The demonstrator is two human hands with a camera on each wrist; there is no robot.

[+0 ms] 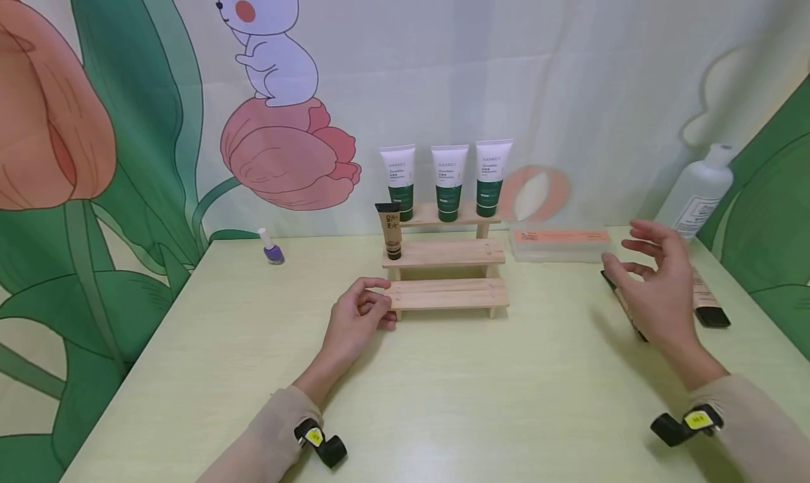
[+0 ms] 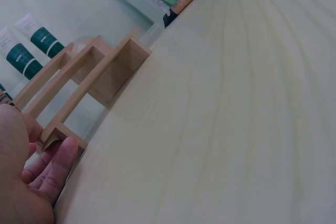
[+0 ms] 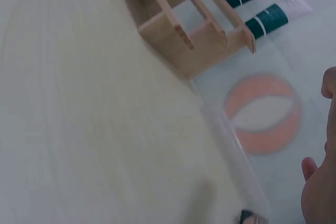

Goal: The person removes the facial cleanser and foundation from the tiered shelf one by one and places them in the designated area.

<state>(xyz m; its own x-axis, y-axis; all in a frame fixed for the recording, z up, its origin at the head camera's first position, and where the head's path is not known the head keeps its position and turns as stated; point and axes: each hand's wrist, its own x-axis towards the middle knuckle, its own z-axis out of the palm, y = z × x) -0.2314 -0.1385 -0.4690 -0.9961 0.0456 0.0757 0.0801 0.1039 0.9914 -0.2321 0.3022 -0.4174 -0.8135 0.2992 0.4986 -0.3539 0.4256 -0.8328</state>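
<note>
A three-step wooden display rack (image 1: 446, 294) stands at the back middle of the table. My left hand (image 1: 357, 318) grips the left end of its lowest step, thumb and fingers around the board's end in the left wrist view. Three white-and-green tubes (image 1: 448, 184) stand in a row on the top step. On the middle step's left end is a small gold tube (image 1: 391, 231) with a black top. My right hand (image 1: 661, 290) hovers at the right, fingers loosely bent and holding nothing. Beneath it lie a beige tube with a black cap (image 1: 711, 314) and another dark-edged tube (image 1: 616, 294), partly hidden.
Behind the right hand, a white bottle (image 1: 696, 191) leans at the back right. A flat clear box with an orange label (image 1: 560, 245) lies beside the rack. Far left stands a purple nail polish bottle (image 1: 272, 249). A printed curtain (image 1: 411, 61) hangs behind the table.
</note>
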